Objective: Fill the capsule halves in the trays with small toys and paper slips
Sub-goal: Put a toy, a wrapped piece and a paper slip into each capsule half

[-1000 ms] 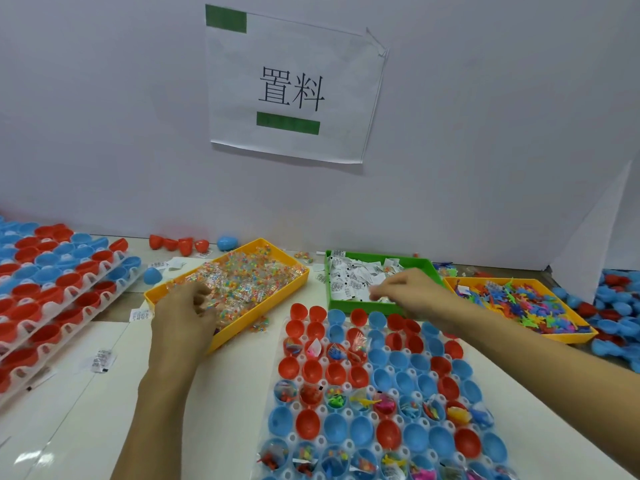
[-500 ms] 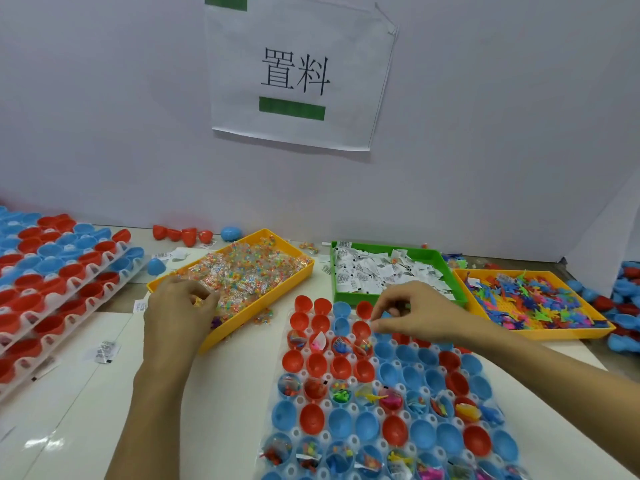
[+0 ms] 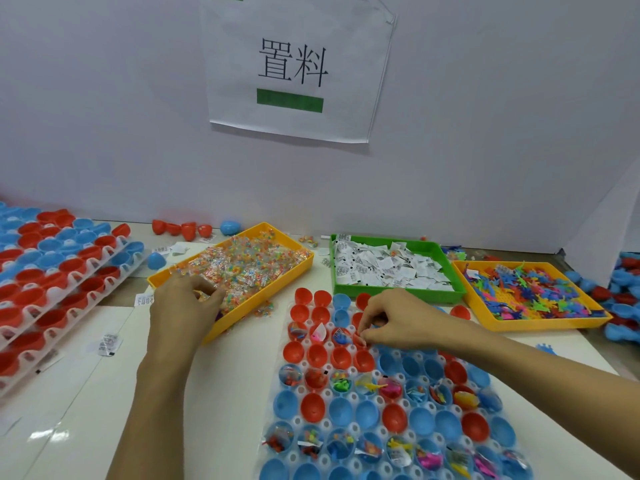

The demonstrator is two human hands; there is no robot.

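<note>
Capsule tray lies at the bench's near edge, holding red and blue halves; several rows carry toys and slips, others are unfilled. Right hand is over the tray's far rows, fingertips pinched at a red half; the pinched item is too small to identify. Left hand rests at the near corner of the yellow bin of bagged beads, fingers curled into the bags; whether it grips one cannot be told. Green bin of slips stands beyond the tray. A second yellow bin of coloured toys sits at right. Stacked trays occupy the left edge.
</note>
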